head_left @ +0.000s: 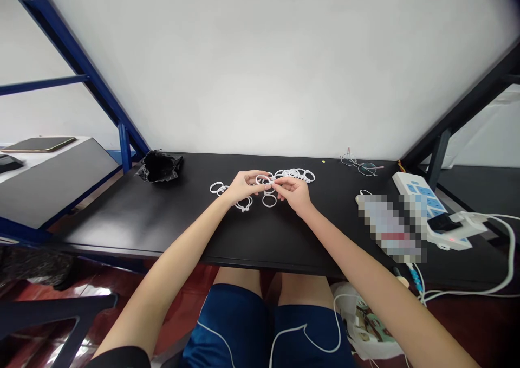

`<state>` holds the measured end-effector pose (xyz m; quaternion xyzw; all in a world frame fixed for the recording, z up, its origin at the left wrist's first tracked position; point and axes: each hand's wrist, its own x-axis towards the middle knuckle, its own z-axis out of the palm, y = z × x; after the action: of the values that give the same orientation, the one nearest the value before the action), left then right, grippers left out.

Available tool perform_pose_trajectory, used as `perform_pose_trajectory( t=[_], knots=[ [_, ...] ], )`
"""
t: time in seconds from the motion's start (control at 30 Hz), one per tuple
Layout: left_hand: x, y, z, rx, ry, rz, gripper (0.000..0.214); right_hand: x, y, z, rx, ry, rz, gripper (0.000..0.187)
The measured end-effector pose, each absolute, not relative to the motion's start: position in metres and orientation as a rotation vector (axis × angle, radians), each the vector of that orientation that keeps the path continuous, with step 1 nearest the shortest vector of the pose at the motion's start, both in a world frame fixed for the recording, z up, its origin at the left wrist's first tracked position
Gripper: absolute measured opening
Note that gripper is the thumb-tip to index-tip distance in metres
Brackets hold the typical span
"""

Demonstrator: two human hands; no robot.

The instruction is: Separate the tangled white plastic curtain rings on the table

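Observation:
Between my hands, above the black table, is a thin white hair tie (257, 178), a round loop. My left hand (240, 188) pinches it from the left with thumb and fingers. From the right, the fingertips of my right hand (297, 195) grip the same loop where the two hands meet. Just behind my right hand lies a cluster of white hair ties (304, 173), overlapping each other. Several more hair ties (244, 210) lie around and under my left hand, some with small knots showing. One single hair tie (269, 206) rests on the table below the fingertips.
The black table (174, 221) runs against a white wall. A crumpled black bag (160, 167) stands open at the left. Glasses (366, 168), a blurred-out phone (385, 227) and a power strip (420, 192) with cables lie at the right. A white bag (365, 330) is below.

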<state>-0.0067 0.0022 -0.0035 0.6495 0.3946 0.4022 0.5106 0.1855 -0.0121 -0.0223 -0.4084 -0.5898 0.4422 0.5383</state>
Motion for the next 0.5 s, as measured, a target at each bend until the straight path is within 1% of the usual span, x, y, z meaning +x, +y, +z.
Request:
perform_pose_trajectory(
  t=[0.23, 0.5],
  knots=[
    [-0.0042, 0.0010, -0.0055, 1.492, 0.910, 1.030, 0.053, 0.1860, -0.0142, -0.0145, -0.958, -1.310, 1.176, 0.031],
    [-0.0059, 0.0016, -0.0052, 1.522, 0.962, 0.995, 0.050, 0.1871, -0.0143, -0.0132, -0.945, -1.331, 1.184, 0.028]
  ],
)
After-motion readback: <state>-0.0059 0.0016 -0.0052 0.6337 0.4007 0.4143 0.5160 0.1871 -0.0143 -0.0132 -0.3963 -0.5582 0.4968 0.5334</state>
